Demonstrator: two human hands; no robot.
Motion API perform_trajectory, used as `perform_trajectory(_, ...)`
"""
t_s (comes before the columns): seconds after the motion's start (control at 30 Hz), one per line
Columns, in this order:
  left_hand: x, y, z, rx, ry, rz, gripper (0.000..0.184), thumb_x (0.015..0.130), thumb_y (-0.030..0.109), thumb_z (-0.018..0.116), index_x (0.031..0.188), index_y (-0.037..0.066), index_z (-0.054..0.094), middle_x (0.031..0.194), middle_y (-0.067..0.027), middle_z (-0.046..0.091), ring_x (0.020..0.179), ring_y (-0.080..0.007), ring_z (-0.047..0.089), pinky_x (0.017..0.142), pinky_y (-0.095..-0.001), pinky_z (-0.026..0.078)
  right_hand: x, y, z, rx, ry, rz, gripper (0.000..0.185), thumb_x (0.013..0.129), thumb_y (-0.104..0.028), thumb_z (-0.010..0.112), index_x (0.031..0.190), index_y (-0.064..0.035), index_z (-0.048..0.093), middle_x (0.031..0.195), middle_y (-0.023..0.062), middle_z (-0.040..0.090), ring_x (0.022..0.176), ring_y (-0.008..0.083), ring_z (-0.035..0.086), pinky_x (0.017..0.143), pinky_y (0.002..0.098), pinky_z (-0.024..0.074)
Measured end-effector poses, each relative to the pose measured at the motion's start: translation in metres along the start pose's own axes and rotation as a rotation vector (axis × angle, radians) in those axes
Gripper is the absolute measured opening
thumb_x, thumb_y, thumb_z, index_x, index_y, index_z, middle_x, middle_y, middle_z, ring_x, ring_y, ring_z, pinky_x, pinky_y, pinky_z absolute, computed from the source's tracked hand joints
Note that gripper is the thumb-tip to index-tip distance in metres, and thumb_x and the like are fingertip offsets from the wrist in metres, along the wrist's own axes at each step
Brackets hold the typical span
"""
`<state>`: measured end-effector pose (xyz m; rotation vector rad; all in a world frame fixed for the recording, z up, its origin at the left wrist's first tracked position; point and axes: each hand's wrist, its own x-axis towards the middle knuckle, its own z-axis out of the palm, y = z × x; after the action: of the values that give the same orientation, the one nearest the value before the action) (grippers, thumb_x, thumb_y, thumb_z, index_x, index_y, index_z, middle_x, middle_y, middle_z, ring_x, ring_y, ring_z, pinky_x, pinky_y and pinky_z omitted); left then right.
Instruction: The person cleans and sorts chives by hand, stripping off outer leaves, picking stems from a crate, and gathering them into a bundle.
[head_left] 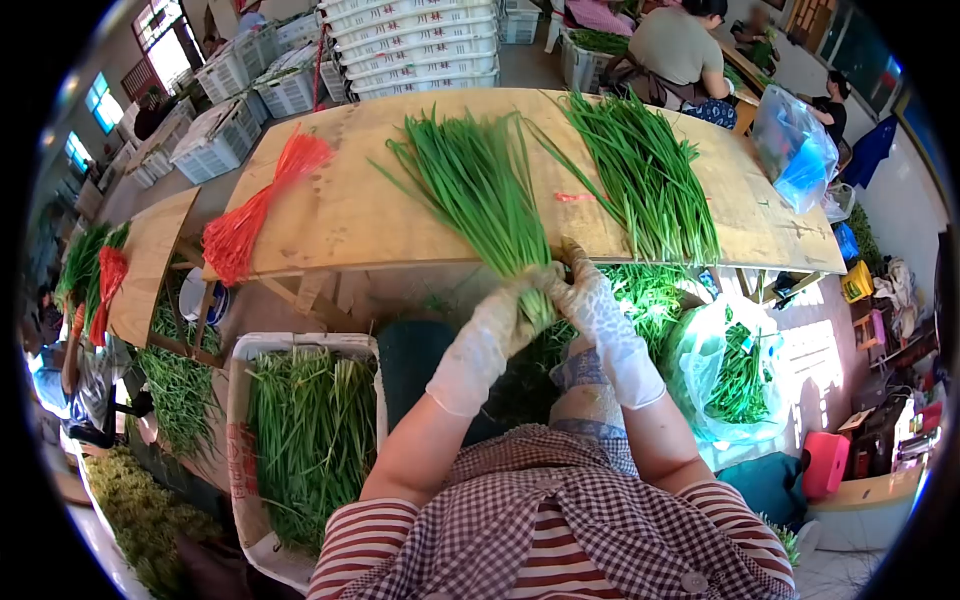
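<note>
A long bunch of green garlic chives (470,185) lies with its leaves fanned across the wooden table and its cut ends over the near edge. My left hand (503,325), in a pale glove, is closed round the bunch near the base. Against the other side of the base, my right hand (588,292), gloved too, has its fingers curled onto the stems; the fingertips are partly hidden. A second pile of chives (650,175) rests to the right on the table. Red plastic ties (262,210) lie bundled at the left.
The wooden table (350,190) spans the front. A white foam box of chives (310,345) stands lower left, a plastic bag with greens (735,370) lower right. White crates (415,45) are stacked behind. A co-worker (675,55) sits beyond the table, and a clear bag (795,150) sits at its right end.
</note>
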<state>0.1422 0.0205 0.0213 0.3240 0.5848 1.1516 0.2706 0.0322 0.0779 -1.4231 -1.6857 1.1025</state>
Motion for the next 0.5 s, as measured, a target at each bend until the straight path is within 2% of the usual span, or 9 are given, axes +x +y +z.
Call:
perform_trajectory(0.07,-0.019,-0.006,0.042,0.265,0.297,-0.104,0.033,0.092,0.017,0.054,0.122,0.002,0.052,0.105,-0.0085,0.064,0.088,-0.0171,0.065,0.074,-0.0307,0.057,0.007,0.004,0.002,-0.200,-0.086,-0.045,0.097,0.067,-0.041,0.080,0.135,0.0117,0.034,0.111,0.0309,0.059,0.106,0.0354,0.061,0.090,0.0398,0.0486)
perform_trajectory(0.13,-0.012,-0.049,0.028,0.164,0.189,-0.043,0.034,0.094,0.022,0.053,0.121,0.002,0.048,0.111,-0.0108,0.061,0.098,-0.0201,0.063,0.084,-0.0307,0.054,0.004,0.003,0.014,-0.486,-0.025,-0.139,0.104,0.061,-0.031,0.081,0.140,0.0071,0.025,0.114,0.0325,0.058,0.103,0.0400,0.061,0.089,0.0397,0.0498)
perform_trajectory(0.17,-0.019,-0.057,0.031,0.257,0.327,-0.058,0.040,0.091,0.016,0.059,0.124,0.001,0.044,0.113,-0.0093,0.059,0.100,-0.0187,0.062,0.086,-0.0298,0.052,0.005,0.002,0.015,-0.495,-0.072,-0.089,0.098,0.061,-0.027,0.080,0.138,0.0073,0.030,0.112,0.0321,0.059,0.102,0.0401,0.061,0.088,0.0399,0.0501)
perform_trajectory(0.27,-0.020,-0.050,0.011,0.664,-0.147,0.050,0.047,0.085,0.007,0.064,0.127,0.001,0.044,0.116,-0.0087,0.059,0.104,-0.0181,0.060,0.088,-0.0301,0.050,0.021,0.003,-0.012,-0.297,-0.121,-0.085,0.085,0.061,-0.022,0.079,0.132,0.0049,0.041,0.108,0.0259,0.062,0.101,0.0318,0.062,0.089,0.0364,0.0488)
perform_trajectory(0.3,-0.024,-0.036,0.021,0.566,-0.268,-0.122,0.056,0.081,0.001,0.067,0.131,-0.001,0.043,0.122,-0.0092,0.057,0.109,-0.0198,0.058,0.094,-0.0315,0.047,0.029,0.003,-0.026,-0.197,-0.134,-0.120,0.081,0.061,-0.020,0.079,0.131,0.0035,0.044,0.108,0.0230,0.064,0.102,0.0277,0.061,0.090,0.0346,0.0481)
perform_trajectory(0.33,-0.026,-0.030,0.026,0.565,-0.350,-0.064,0.055,0.082,0.001,0.064,0.133,-0.002,0.043,0.129,-0.0123,0.053,0.115,-0.0232,0.055,0.098,-0.0326,0.044,0.033,-0.008,-0.044,-0.175,-0.055,-0.179,0.076,0.062,-0.019,0.078,0.128,0.0040,0.047,0.107,0.0216,0.064,0.099,0.0259,0.062,0.088,0.0337,0.0489)
perform_trajectory(0.37,-0.027,-0.024,0.031,0.538,-0.349,-0.035,0.056,0.082,0.001,0.064,0.134,-0.002,0.042,0.131,-0.0133,0.052,0.116,-0.0239,0.054,0.099,-0.0328,0.043,0.033,-0.028,-0.065,-0.150,0.018,-0.239,0.070,0.064,-0.017,0.077,0.124,0.0045,0.050,0.106,0.0203,0.065,0.096,0.0242,0.062,0.086,0.0327,0.0498)
perform_trajectory(0.4,-0.028,-0.020,0.035,0.512,-0.345,-0.004,0.058,0.083,0.001,0.063,0.136,-0.001,0.041,0.132,-0.0142,0.051,0.118,-0.0245,0.053,0.100,-0.0331,0.042,0.035,-0.052,-0.090,-0.150,0.042,-0.127,0.065,0.065,-0.015,0.076,0.122,0.0045,0.052,0.105,0.0183,0.065,0.092,0.0214,0.062,0.083,0.0317,0.0505)
perform_trajectory(0.5,-0.028,-0.017,0.035,0.463,-0.263,0.033,0.057,0.084,0.002,0.062,0.138,0.001,0.040,0.134,-0.0154,0.049,0.120,-0.0245,0.051,0.101,-0.0331,0.042,0.064,-0.073,-0.152,-0.040,0.221,-0.286,0.061,0.066,-0.011,0.075,0.122,0.0037,0.053,0.097,0.0132,0.067,0.084,0.0193,0.063,0.079,0.0306,0.0514)
